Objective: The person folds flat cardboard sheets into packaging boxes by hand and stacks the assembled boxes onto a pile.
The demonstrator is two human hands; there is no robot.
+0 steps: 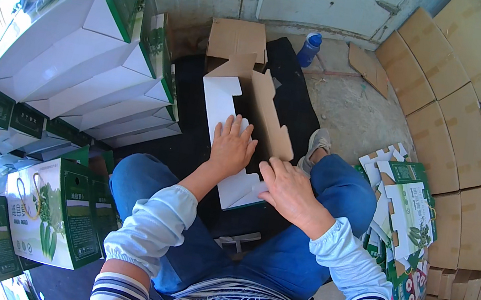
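Between my bent knees lies a partly folded carton (217, 98), white on one face and plain brown cardboard on the other, with its flaps standing up. My left hand (233, 146) presses flat on the white flap, fingers stretched out and pointing away from me. At the near right corner of the carton, my right hand (291, 190) curls over the edge, with fingers by the brown flap and thumb against the white panel. The carton's underside is hidden.
Green-and-white printed cartons (42, 212) are stacked on the left. Flat printed carton blanks (401, 215) lie in a pile to the right, before a wall of brown boxes (460, 129). A brown box (238, 38) and a blue bottle (309, 50) stand ahead.
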